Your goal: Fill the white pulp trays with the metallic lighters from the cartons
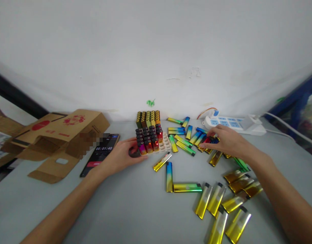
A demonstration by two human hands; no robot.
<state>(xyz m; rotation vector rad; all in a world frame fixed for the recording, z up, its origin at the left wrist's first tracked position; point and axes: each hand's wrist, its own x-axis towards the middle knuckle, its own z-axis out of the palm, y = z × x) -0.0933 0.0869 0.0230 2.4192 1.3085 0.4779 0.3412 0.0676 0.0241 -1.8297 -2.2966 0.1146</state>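
A white holed tray (166,144) holds upright red and purple lighters (149,139) with black tops, and its right part shows bare holes. My left hand (125,152) is closed on the tray's left front corner, thumb along the front edge. A dark curved thing (134,152) shows between its thumb and fingers; I cannot make out what it is. Over the loose blue, green and gold lighters (195,138) at the right, my right hand (222,139) pinches a red lighter (208,140), mostly hidden by the fingers.
Behind the tray stands another block of upright lighters (148,118), gold and dark, by the wall. More gold-silver lighters (203,200) lie at the front right. A power strip (223,123) with cables sits at the back right. A phone (101,152) and an open cardboard box (69,130) are at the left.
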